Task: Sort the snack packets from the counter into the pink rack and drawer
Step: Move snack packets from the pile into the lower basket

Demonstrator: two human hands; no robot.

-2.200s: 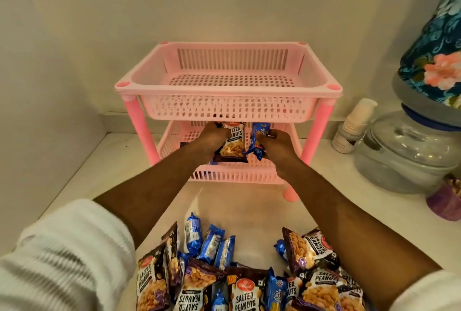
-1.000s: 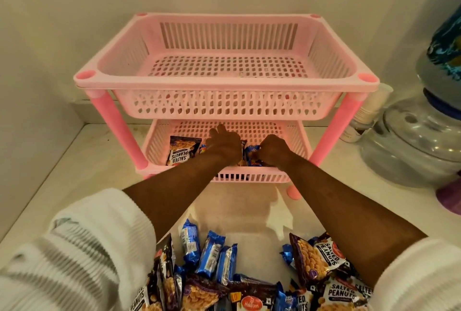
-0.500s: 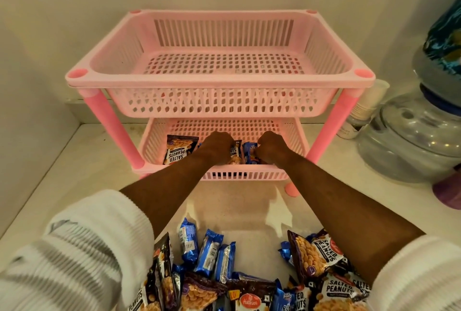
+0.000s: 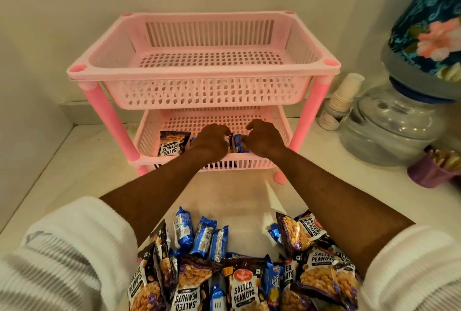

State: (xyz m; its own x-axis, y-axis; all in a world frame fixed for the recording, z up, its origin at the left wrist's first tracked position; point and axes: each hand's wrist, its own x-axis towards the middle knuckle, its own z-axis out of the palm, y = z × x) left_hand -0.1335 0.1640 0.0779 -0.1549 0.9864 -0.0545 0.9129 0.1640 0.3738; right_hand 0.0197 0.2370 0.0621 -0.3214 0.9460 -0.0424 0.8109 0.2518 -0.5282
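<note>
- We have both hands inside the lower tier of the pink rack (image 4: 252, 162), the left hand (image 4: 212, 142) and right hand (image 4: 264, 140) close together over the same small cluster of packets.
- Between the hands sit a peanut packet, mostly hidden, and a blue biscuit packet (image 4: 239, 143). The left hand is curled down over the packets; the right hand's fingers are partly spread. We cannot tell whether either hand grips a packet or merely rests on it.
- Just to the left of the left hand, one salted peanuts packet (image 4: 172, 146) leans upright against the tier's front wall, apart from our fingers.
- The upper tier, above the hands, holds nothing we can see.
- The unsorted pile of snack packets (image 4: 244, 273) lies on the tabletop (image 4: 232, 193) near our forearms, well behind the hands, peanuts and blue biscuit packs mixed together.
- To do this step well, we judge we should stand the peanuts beside the one already placed and keep the blue packs to the right, so that each kind has its own side.
- We should let go only once the packets sit steady, then draw the hands back low under the upper tier without dragging anything out.
</note>
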